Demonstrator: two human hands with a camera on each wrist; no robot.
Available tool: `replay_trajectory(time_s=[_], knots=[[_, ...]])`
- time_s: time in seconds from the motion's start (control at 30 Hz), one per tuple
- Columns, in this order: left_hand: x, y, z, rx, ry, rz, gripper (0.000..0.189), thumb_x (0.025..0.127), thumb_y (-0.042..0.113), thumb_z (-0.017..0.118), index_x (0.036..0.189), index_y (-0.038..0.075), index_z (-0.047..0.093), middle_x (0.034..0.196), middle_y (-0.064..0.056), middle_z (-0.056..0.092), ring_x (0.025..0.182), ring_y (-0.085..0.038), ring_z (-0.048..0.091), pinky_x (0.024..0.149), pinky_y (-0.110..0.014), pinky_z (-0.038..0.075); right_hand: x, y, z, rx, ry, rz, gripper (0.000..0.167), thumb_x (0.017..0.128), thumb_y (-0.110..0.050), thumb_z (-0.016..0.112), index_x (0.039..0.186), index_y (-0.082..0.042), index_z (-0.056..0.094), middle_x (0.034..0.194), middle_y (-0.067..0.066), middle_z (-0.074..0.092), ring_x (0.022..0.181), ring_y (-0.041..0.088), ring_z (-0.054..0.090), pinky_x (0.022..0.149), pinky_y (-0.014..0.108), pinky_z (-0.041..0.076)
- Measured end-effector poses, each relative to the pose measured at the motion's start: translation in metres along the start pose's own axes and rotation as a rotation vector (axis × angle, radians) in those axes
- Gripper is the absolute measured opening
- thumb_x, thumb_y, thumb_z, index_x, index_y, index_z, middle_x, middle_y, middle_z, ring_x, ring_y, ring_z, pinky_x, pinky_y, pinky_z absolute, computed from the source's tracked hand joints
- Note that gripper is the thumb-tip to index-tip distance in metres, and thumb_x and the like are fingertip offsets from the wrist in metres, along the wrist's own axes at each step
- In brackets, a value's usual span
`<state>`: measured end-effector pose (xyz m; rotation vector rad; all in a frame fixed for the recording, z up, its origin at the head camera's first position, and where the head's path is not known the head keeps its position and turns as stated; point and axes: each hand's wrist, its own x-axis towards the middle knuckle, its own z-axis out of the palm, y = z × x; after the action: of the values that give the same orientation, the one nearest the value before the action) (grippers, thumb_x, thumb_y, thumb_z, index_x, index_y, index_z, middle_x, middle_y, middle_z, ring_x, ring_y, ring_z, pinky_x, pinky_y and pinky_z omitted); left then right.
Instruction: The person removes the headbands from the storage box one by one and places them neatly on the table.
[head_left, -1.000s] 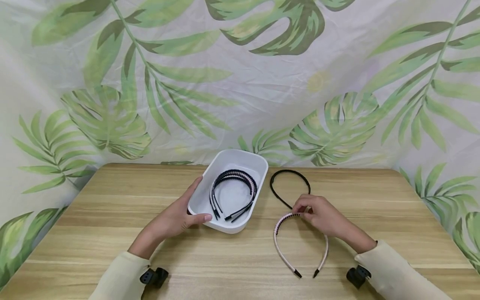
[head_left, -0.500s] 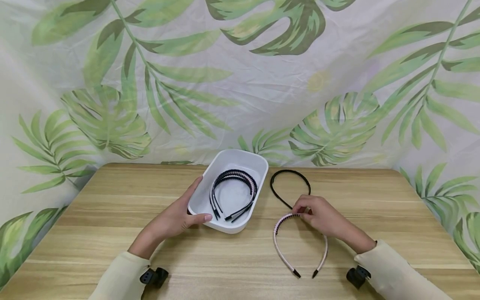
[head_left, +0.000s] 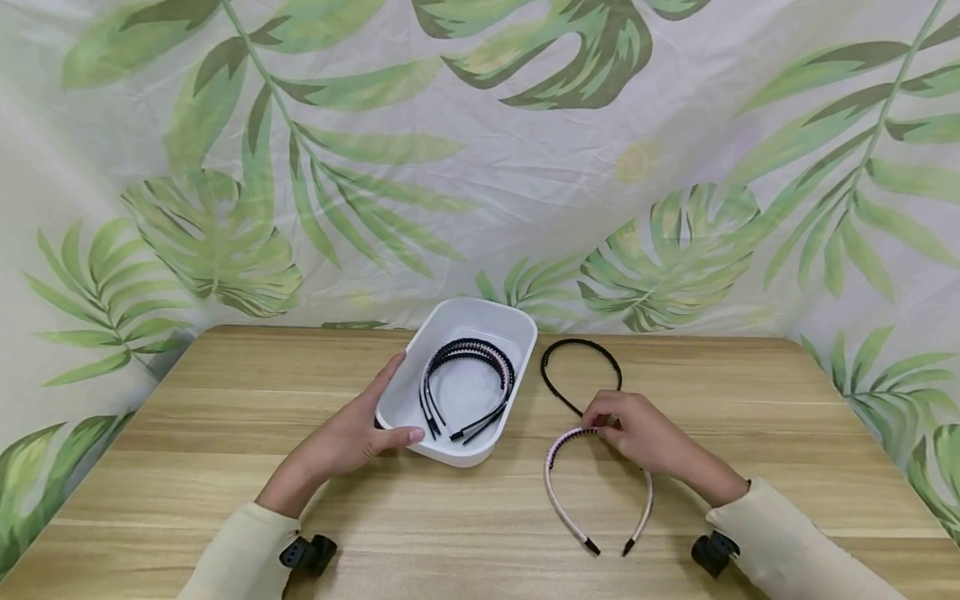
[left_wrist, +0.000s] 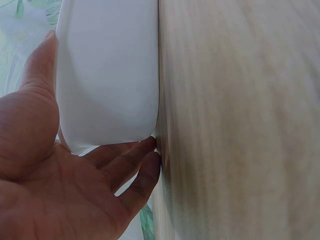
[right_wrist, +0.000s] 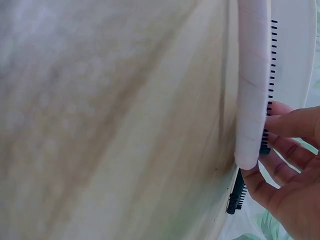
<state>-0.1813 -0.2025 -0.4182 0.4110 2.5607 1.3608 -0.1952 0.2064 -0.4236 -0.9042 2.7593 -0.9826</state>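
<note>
A white plastic bin (head_left: pixel 453 454) rests on the table in the head view, with several black and pink headbands (head_left: pixel 471 346) nested inside. My left hand (head_left: pixel 348 435) holds its near left corner, thumb over the rim and the other fingers round the outer wall. In the left wrist view that hand (left_wrist: pixel 75 165) cups the bin's end (left_wrist: pixel 110 75). To the right, my right hand (head_left: pixel 637 425) pinches the top of a pink headband with black comb teeth (right_wrist: pixel 253 85), whose tips point towards me. The right wrist view shows the fingertips (right_wrist: pixel 287 122) at the teeth.
Just beyond my right hand a black headband (head_left: pixel 581 341) lies on the wooden table (head_left: pixel 420 542), partly hidden by the fingers. A leaf-patterned cloth (head_left: pixel 525 200) hangs behind the table's far edge. Black wrist cameras (head_left: pixel 307 554) sit at both sleeves.
The pink headband and my right hand have shifted very slightly left. My left hand and the bin have stayed in place.
</note>
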Motion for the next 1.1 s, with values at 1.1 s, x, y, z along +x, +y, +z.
replay_trajectory(time_s=[1.1], knots=[[-0.0001, 0.0031, -0.0003, -0.006, -0.007, 0.012, 0.113, 0.093, 0.032, 0.082, 0.17, 0.015, 0.001, 0.173, -0.023, 0.019, 0.147, -0.04, 0.039, 0.12, -0.06, 0.029, -0.0003, -0.0026, -0.0033, -0.009, 0.049, 0.057, 0.024, 0.091, 0.01, 0.071, 0.093, -0.013, 0.078, 0.094, -0.002, 0.073, 0.09, 0.011, 0.066, 0.075, 0.025, 0.054]])
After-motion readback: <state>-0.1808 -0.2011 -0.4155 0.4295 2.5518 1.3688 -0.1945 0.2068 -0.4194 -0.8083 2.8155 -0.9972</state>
